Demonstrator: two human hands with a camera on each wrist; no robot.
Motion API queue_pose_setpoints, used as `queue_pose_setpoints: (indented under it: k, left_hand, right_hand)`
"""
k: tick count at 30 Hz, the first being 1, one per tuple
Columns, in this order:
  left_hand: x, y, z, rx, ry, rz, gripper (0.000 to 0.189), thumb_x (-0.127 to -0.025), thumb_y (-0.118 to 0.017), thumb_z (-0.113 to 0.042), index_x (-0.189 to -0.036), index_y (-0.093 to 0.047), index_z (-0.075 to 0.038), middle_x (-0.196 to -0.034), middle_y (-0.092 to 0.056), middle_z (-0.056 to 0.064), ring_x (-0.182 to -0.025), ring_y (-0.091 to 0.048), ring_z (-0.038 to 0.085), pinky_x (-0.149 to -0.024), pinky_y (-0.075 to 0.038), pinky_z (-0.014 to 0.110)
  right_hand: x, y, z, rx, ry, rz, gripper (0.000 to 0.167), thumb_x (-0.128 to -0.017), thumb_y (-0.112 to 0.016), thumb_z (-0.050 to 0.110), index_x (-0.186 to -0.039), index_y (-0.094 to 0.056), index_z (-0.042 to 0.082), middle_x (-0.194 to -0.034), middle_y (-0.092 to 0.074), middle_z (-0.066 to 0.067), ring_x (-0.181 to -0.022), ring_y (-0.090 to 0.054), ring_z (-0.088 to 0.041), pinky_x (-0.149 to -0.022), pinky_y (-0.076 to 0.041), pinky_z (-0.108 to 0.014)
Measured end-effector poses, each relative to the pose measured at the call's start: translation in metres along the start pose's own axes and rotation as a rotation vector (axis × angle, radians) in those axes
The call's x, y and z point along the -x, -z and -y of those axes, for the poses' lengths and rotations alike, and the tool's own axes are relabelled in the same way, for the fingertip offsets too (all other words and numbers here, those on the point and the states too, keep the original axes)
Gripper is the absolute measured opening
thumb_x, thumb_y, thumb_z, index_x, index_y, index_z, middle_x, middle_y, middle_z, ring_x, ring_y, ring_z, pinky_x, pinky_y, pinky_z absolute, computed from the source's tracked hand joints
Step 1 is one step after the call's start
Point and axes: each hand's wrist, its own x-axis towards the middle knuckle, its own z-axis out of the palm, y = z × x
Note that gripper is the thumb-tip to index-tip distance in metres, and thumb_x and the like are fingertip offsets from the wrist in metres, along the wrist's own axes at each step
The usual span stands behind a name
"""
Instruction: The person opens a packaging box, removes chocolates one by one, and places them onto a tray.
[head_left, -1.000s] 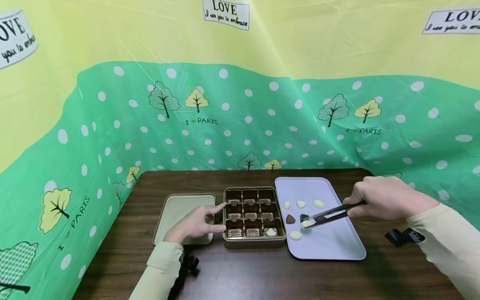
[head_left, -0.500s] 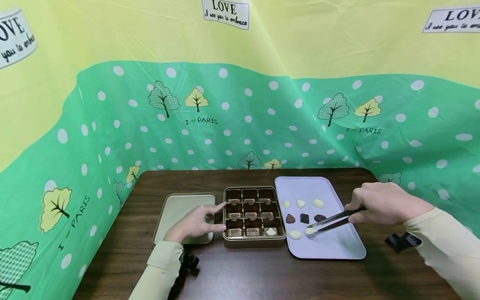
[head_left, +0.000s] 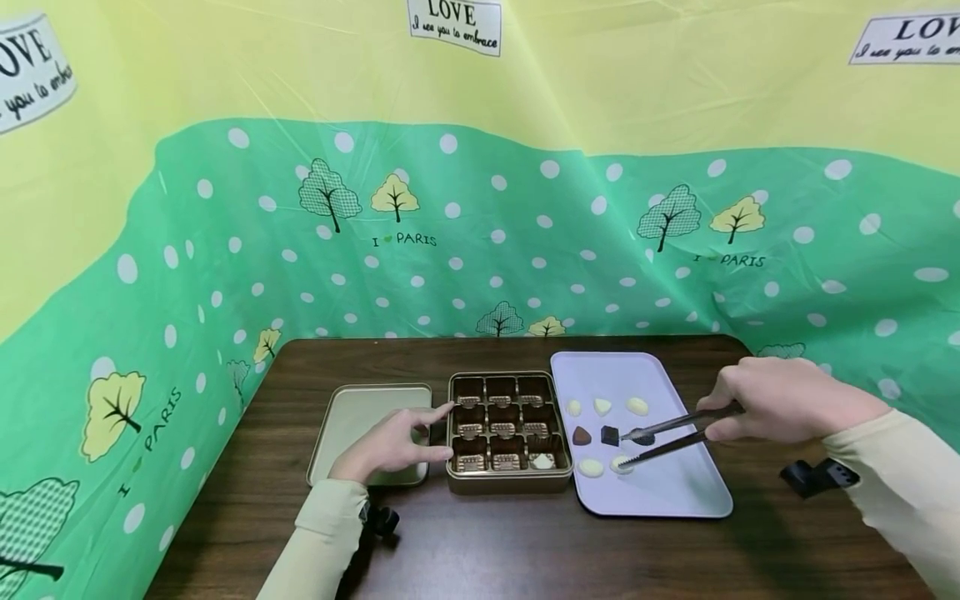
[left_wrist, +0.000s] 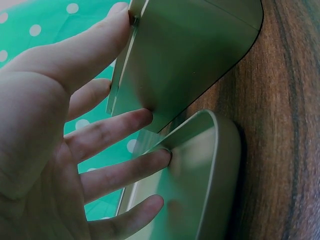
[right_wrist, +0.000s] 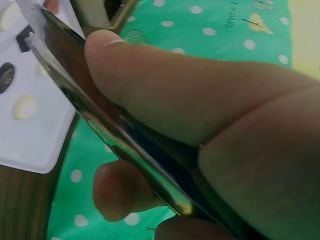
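My right hand [head_left: 798, 400] grips black-and-silver tongs [head_left: 670, 447], their two tips spread apart over the lilac tray [head_left: 660, 497]. The near tip overlaps a round white chocolate [head_left: 619, 465] on the tray; the far tip points at a dark square chocolate [head_left: 610, 436]. In the right wrist view, the thumb [right_wrist: 145, 85] lies along the tongs. My left hand [head_left: 393, 448] has its fingers spread, thumb and index fingertip at the left rim of a gold tin [head_left: 510, 486] divided into small compartments. A whitish piece [head_left: 542, 461] sits in its front right compartment.
A gold lid [head_left: 348, 417] lies left of the tin, partly beneath the left hand. Also on the tray are a brown chocolate [head_left: 581, 436], a dark round one partly behind the tongs, and several white ones [head_left: 637, 406]. Patterned cloth hangs behind the table.
The tongs, earlier pinching the white chocolate, have come down nearer the tray's front and spread apart, leaving it on the tray. The left hand stays in place.
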Motion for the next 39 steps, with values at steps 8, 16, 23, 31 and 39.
queue_pose_setpoints:
  k: [8,16,23,31,39]
  left_hand:
    - [-0.001,-0.001,0.000,0.018,0.006,-0.001,0.082,-0.091,-0.081,-0.048,-0.161,-0.046,-0.022,-0.158,-0.052,0.002,-0.121,-0.061,0.026,-0.112,-0.046,0.053]
    - [0.000,-0.001,0.000,0.017,0.003,0.004,0.082,-0.091,-0.081,-0.048,-0.161,-0.045,-0.024,-0.158,-0.052,0.002,-0.119,-0.060,0.025,-0.111,-0.046,0.052]
    - [0.001,-0.001,0.001,0.012,-0.009,-0.001,0.081,-0.091,-0.081,-0.048,-0.161,-0.046,-0.026,-0.159,-0.051,0.008,-0.145,-0.049,0.031,-0.120,-0.039,0.054]
    - [-0.001,-0.001,0.002,-0.004,-0.017,-0.004,0.082,-0.091,-0.080,-0.049,-0.161,-0.045,-0.027,-0.158,-0.052,0.009,-0.147,-0.046,0.034,-0.122,-0.037,0.054]
    - [-0.001,0.000,0.003,-0.010,-0.009,-0.003,0.081,-0.091,-0.080,-0.050,-0.161,-0.045,-0.028,-0.159,-0.052,0.006,-0.147,-0.046,0.031,-0.121,-0.039,0.053]
  right_hand:
    - [0.000,0.026,0.016,-0.005,0.082,-0.120,0.048,-0.084,-0.078,0.065,-0.112,-0.084,0.027,-0.105,-0.080,0.009,-0.080,-0.068,-0.002,-0.057,-0.052,-0.029]
    - [-0.018,0.030,0.044,-0.013,0.220,-0.177,0.036,-0.089,-0.081,0.050,-0.113,-0.084,0.023,-0.099,-0.080,0.011,-0.062,-0.047,0.009,-0.049,-0.040,-0.021]
    - [-0.038,0.030,0.062,-0.009,0.270,-0.145,0.039,-0.088,-0.080,0.054,-0.112,-0.085,0.024,-0.098,-0.080,0.012,-0.073,-0.064,0.001,-0.051,-0.046,-0.024]
    - [-0.052,0.029,0.071,0.013,0.308,-0.102,0.031,-0.086,-0.083,0.050,-0.108,-0.086,0.029,-0.096,-0.078,0.017,-0.078,-0.064,-0.001,-0.056,-0.050,-0.027]
    - [-0.054,0.030,0.074,0.039,0.320,-0.097,0.027,-0.085,-0.084,0.051,-0.106,-0.086,0.034,-0.093,-0.075,0.020,-0.075,-0.058,0.001,-0.055,-0.048,-0.028]
